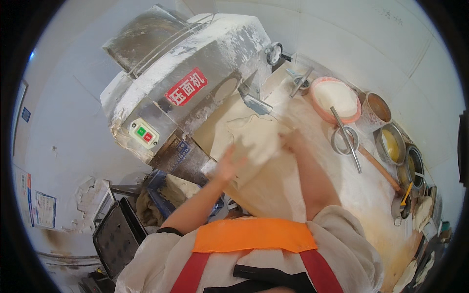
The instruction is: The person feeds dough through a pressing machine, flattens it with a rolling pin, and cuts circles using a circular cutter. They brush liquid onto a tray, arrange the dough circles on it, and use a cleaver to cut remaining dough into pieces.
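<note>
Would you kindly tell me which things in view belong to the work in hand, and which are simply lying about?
Seemingly in use: dough sheet, left hand, right hand, large metal machine.
Seemingly lying about: pink bowl, wooden stick, metal rod, black tray.

The camera sits on the person's head. It looks down past the orange apron band (254, 234) to the left hand (228, 165) and right hand (292, 141), quite near. Its wide, round view bends near the rim.
</note>
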Tool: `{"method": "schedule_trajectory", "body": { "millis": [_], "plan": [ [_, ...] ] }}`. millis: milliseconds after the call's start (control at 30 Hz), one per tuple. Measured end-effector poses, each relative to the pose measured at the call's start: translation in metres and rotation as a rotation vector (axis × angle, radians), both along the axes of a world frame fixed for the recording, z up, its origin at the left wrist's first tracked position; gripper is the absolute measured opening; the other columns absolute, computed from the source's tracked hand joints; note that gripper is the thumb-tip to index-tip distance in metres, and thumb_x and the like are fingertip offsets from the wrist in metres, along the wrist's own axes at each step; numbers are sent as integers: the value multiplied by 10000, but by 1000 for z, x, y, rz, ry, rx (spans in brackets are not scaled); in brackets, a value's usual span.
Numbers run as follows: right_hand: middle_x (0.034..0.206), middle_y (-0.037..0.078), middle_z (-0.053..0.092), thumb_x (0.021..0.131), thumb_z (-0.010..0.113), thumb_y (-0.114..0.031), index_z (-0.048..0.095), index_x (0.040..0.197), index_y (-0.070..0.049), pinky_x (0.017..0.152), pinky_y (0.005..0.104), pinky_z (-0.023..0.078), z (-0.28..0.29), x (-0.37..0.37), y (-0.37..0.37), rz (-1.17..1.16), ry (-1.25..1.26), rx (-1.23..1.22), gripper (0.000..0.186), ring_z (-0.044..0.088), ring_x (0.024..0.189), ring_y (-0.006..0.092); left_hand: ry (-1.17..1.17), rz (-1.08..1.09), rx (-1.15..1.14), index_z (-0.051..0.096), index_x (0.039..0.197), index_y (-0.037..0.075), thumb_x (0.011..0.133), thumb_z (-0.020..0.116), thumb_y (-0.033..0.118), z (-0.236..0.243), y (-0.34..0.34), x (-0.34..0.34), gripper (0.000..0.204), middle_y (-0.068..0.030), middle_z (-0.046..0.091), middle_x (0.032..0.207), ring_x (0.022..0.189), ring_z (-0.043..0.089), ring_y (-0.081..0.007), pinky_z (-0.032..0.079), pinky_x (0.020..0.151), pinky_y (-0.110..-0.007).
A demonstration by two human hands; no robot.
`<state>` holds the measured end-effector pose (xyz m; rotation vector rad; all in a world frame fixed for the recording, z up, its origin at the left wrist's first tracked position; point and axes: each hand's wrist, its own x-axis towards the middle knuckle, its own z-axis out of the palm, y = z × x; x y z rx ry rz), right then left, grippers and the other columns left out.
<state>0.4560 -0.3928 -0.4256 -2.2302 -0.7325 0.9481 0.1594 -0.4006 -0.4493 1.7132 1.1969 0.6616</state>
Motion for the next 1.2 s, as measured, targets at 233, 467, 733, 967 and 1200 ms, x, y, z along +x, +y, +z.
{"method": "schedule_trajectory", "body": {
  "millis": [233,467,733,967,1200],
  "plan": [
    [1053,133,622,706,704,-47,415,1342,-31,533,351,543,-48,-31,-70,-254,551,665,699,651,805,249,685,-389,567,546,1211,34,774,697,339,-26,-43,13,553,-186,556,1255,1202,512,-338,462,949,-381],
    [940,101,628,690,655,-8,456,1303,-7,515,312,531,-5,31,-221,-681,424,721,645,633,686,195,256,-908,312,639,771,50,775,604,294,22,-103,78,247,-211,628,729,696,613,-412,485,645,-482],
    [898,26,590,795,661,-93,432,1370,-37,647,239,444,99,36,-134,-279,337,908,622,546,729,102,96,-472,-331,682,1069,66,873,662,238,118,-68,44,262,-37,692,808,698,603,-91,491,613,-282],
    [1046,156,655,749,759,-303,492,1331,-25,749,349,505,-49,65,-2,-11,-158,239,698,642,893,228,337,29,396,391,1385,-10,807,699,372,96,6,-5,758,-185,459,1379,1287,431,-298,321,1071,-392],
    [926,63,646,715,700,-146,618,1103,-25,608,289,479,-50,-43,-25,-166,100,596,415,600,753,152,763,-274,617,459,1357,34,801,665,412,4,-55,14,703,-168,447,1409,1370,330,-343,109,1094,-668]
  ]
}}
